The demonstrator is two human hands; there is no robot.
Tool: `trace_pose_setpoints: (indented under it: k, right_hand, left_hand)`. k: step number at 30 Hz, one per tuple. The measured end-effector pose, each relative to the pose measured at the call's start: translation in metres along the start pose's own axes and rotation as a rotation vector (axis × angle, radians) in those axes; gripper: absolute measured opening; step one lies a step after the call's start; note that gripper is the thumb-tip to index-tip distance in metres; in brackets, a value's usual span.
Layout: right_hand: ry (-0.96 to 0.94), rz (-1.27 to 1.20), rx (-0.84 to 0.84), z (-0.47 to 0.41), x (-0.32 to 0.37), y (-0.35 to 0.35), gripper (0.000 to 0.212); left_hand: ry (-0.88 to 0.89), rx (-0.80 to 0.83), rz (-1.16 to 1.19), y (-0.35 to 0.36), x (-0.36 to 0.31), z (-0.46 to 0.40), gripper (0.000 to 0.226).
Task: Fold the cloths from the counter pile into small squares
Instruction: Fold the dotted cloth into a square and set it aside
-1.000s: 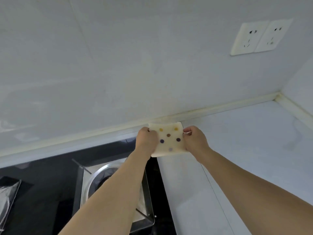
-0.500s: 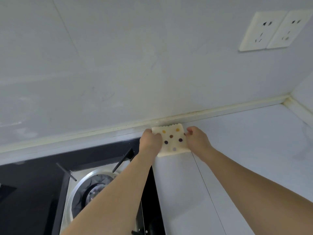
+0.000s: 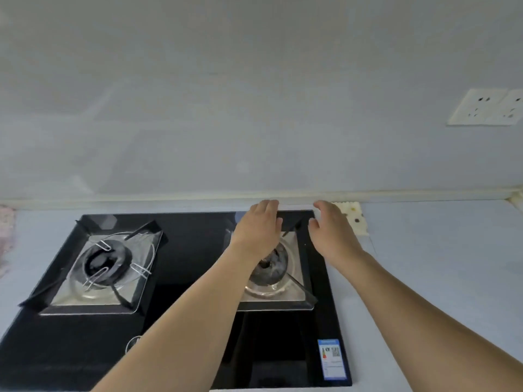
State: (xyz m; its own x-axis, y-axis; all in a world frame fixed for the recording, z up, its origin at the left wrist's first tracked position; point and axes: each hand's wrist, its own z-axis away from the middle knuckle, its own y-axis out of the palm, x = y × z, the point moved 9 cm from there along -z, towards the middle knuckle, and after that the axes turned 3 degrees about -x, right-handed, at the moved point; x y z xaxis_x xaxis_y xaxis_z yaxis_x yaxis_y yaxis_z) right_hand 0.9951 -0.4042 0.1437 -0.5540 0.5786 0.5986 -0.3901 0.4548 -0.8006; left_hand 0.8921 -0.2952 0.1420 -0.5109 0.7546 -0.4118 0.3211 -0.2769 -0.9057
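Folded cloth [image 3: 353, 217] lies flat on the counter [image 3: 438, 264], tight against the wall trim [image 3: 198, 197], just right of the hob's back right corner. Cream with dark and yellow dots, scalloped edge. Its left part is hidden behind the right hand.

Left hand [image 3: 259, 226] hovers over the back of the right burner [image 3: 270, 268], palm down, fingers straight and close together, holding nothing. Fingertips reach toward the wall trim. Its forearm crosses the hob [image 3: 181, 250] diagonally and covers part of the right burner and its pan support.

Right hand [image 3: 331, 230] sits over the hob's right edge, fingers loosely spread and relaxed, holding nothing. Whether it touches the cloth cannot be told; it stands just left of it and in front of it in this view.

Left burner [image 3: 106, 258] is in full view, with thin wire pieces lying across its ring. Black glass hob carries a blue and white label [image 3: 331, 359] at its front right corner.

Double socket [image 3: 486, 107] on the wall [image 3: 254, 94], upper right. A pale pinkish fabric [image 3: 5, 230] shows at the far left edge on the counter, mostly out of frame and blurred.
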Motion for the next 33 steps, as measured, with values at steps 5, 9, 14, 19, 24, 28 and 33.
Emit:
trace_pose_setpoints:
  k: [5, 9, 14, 19, 24, 28, 33]
  right_hand:
    - [-0.041, 0.000, -0.003, 0.027, 0.099, 0.034, 0.045]
    - [-0.083, -0.046, 0.003, 0.043, 0.172, 0.068, 0.045]
    - [-0.160, -0.004, 0.084, 0.053, 0.236, 0.112, 0.047]
    - [-0.222, 0.028, 0.120, 0.061, 0.300, 0.162, 0.048]
    - [-0.234, 0.061, 0.140, 0.074, 0.377, 0.226, 0.048]
    - [-0.223, 0.029, 0.186, 0.090, 0.437, 0.285, 0.048]
    - [-0.242, 0.021, 0.240, 0.109, 0.489, 0.342, 0.046]
  left_hand:
    - [0.073, -0.045, -0.074, -0.075, 0.079, 0.037, 0.043]
    - [0.057, -0.072, -0.124, -0.119, 0.141, 0.062, 0.044]
    - [-0.028, -0.088, -0.152, -0.152, 0.213, 0.090, 0.044]
    - [-0.062, -0.112, -0.130, -0.182, 0.271, 0.111, 0.045]
    - [-0.086, -0.127, -0.110, -0.216, 0.363, 0.139, 0.048]
    - [-0.117, -0.081, -0.132, -0.239, 0.449, 0.161, 0.048]
    - [-0.228, -0.009, -0.136, -0.257, 0.536, 0.203, 0.046]
